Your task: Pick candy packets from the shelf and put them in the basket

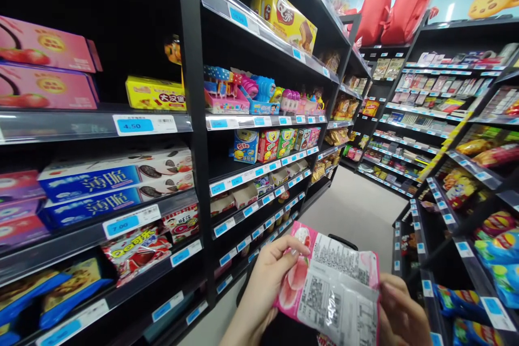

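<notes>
Pink-and-white packet (333, 286): held tilted above the aisle floor (357, 203), printed panel facing the camera. Left hand (272, 273): closed over the packet's left edge. Right hand (403, 313): fingers bent at the right edge; whether they pinch it cannot be told. Handling, as judged: light, pliable, glossy film, somewhat slippery; best gripped along both side edges. Stocked shelving (198, 119) stands on either side.
</notes>
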A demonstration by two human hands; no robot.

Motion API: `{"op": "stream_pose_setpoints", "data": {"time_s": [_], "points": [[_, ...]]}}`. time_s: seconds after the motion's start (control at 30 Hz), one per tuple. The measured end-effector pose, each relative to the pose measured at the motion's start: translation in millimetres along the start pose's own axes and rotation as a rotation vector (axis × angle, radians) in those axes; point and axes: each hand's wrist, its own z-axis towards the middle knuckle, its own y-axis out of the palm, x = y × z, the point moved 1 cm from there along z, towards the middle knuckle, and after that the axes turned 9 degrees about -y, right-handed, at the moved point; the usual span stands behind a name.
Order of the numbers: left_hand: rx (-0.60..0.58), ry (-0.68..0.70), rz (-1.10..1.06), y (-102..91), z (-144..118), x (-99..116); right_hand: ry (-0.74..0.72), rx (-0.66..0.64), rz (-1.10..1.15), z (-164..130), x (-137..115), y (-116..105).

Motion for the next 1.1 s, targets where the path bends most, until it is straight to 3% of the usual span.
{"op": "stream_pose_setpoints", "data": {"time_s": [0.1,0.2,0.27,0.37,0.43,0.5,0.6,0.77,0.87,0.97,1.1], "points": [[0.013,-0.026,-0.008,0.2,1.8,-1.7,-0.095,-0.109,-0.075,1.8,5.7,-3.8],[-0.017,-0.094,-0.009,-1.9,1.6,-1.1,-0.156,-0.126,-0.161,5.2,10.1,-10.0],[-0.076,-0.128,-0.042,-4.3,-0.2,1.5,-0.231,-0.115,-0.199,8.2,11.7,-13.9],[-0.254,-0.179,-0.147,-6.0,-4.3,6.4,-0.253,-0.079,-0.243,12.6,14.6,-20.5],[-0.353,-0.197,-0.129,-4.5,-6.7,8.3,-0.207,-0.067,-0.241,14.9,16.6,-24.3],[-0.364,-0.190,0.020,-1.3,-7.6,7.6,-0.154,-0.070,-0.189,15.7,17.7,-25.7],[-0.259,-0.142,0.322,2.6,-5.7,2.2,-0.040,-0.057,-0.104,12.9,17.0,-22.8],[-0.032,-0.055,0.791,-0.5,-1.8,-4.3,0.287,0.149,-0.247,4.0,16.4,-18.8],[0.071,-0.065,0.980,-5.0,-2.4,-1.4,0.391,0.128,-0.312,4.5,18.7,-20.4],[0.081,-0.095,1.061,-8.5,-3.5,2.9,0.493,0.027,-0.301,6.8,24.2,-24.2],[-0.092,-0.042,0.835,-8.5,-3.8,6.6,0.663,-0.065,-0.087,7.9,32.9,-30.5]]}}
